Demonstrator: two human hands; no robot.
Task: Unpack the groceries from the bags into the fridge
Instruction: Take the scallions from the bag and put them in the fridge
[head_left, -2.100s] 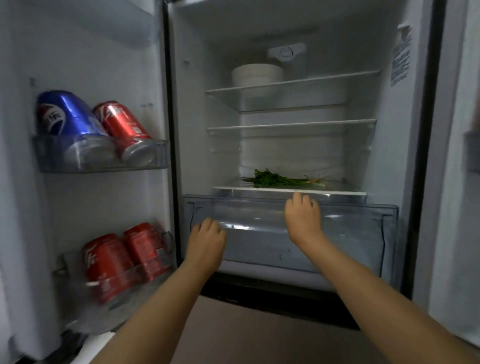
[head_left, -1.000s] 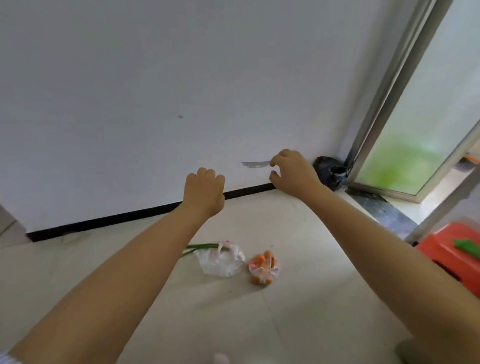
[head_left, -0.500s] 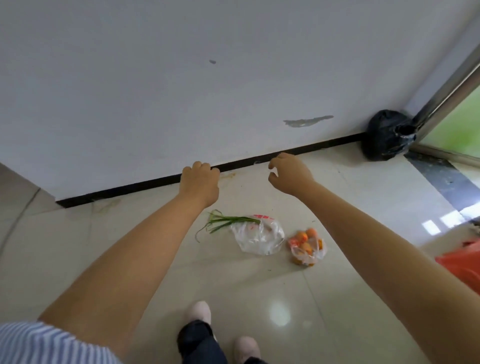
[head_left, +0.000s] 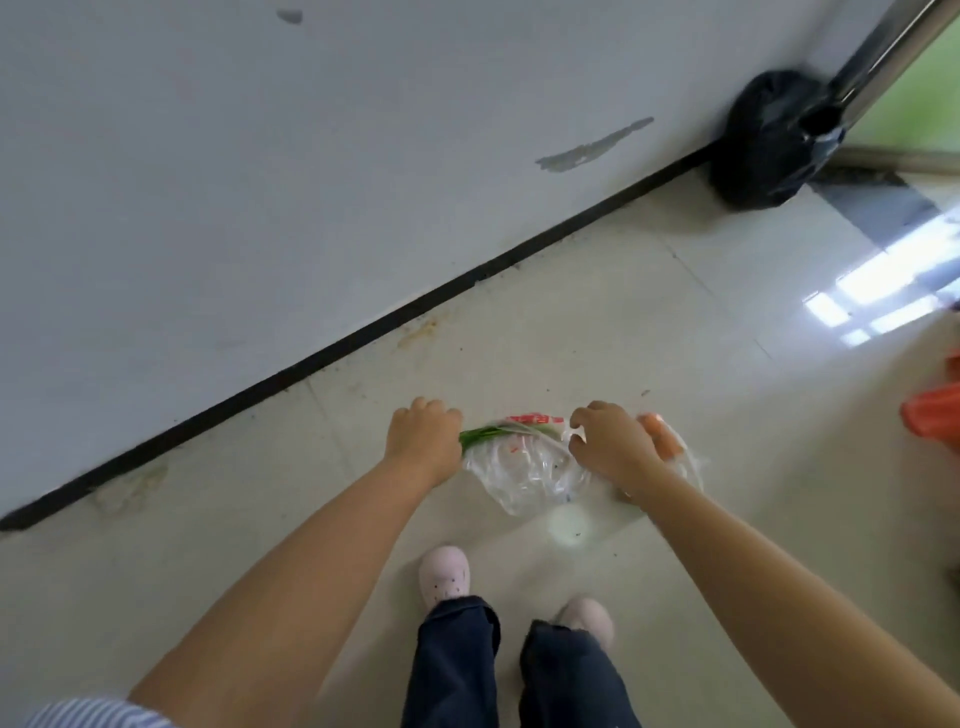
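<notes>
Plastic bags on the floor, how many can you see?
3: clear bag between both hands, bag of oranges partly hidden behind the right hand, black bag in the corner.

On the tiled floor (head_left: 597, 322), the left hand (head_left: 423, 439) grips green onions (head_left: 488, 434) sticking from a clear plastic bag (head_left: 524, 467), whose right edge the right hand (head_left: 610, 441) pinches.
</notes>
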